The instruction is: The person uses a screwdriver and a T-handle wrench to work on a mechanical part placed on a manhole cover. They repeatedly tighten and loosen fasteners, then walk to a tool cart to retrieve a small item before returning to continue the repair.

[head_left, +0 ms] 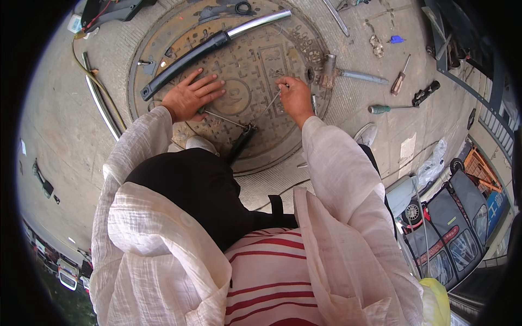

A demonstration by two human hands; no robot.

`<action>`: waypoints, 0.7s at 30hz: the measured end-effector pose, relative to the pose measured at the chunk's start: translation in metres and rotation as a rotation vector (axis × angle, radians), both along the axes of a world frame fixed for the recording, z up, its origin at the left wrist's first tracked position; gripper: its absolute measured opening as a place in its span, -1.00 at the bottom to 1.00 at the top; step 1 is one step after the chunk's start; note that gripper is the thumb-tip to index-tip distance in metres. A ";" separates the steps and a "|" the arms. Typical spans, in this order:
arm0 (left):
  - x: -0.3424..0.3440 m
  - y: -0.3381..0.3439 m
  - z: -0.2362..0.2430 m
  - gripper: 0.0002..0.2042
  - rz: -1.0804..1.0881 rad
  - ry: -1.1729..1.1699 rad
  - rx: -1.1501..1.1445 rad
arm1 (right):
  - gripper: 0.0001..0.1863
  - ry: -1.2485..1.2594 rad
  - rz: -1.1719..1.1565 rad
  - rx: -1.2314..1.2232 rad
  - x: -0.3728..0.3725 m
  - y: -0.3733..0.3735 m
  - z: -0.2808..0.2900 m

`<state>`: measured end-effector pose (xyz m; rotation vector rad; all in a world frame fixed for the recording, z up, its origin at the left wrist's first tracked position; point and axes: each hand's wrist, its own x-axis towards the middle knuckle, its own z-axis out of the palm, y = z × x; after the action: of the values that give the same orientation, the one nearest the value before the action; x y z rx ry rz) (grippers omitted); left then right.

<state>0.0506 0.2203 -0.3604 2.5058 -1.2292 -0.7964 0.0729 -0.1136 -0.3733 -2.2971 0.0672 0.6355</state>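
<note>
My left hand is spread flat above a round metal manhole cover, fingers apart. By its palm shows the green handle of a screwdriver, whose shaft reaches toward the end of a short black tube. To the right, my right hand is closed in a pinch on a thin metal rod, which slants down and left toward the same tube. Beyond the left hand lies a long black tube with a chrome rod coming out of it.
A hammer lies right of my right hand. Farther right are an orange-handled screwdriver, a green-handled screwdriver and a blue piece. A chrome tube lies at left. My shoe stands near the cover. A grey-black vehicle is at right.
</note>
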 end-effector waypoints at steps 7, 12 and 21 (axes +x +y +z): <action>-0.002 0.001 0.001 -0.02 -0.002 0.006 0.022 | -0.80 0.368 -0.206 0.193 0.013 0.020 0.035; -0.001 0.000 0.000 -0.03 -0.007 0.001 0.025 | -0.79 0.696 -0.455 0.325 0.004 0.016 0.027; -0.002 0.001 -0.001 -0.02 -0.012 -0.004 0.029 | -0.78 0.713 -0.515 0.356 -0.006 0.011 0.019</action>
<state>0.0484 0.2214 -0.3609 2.5267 -1.2444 -0.8180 0.0668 -0.1029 -0.3543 -1.5282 0.7857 1.0490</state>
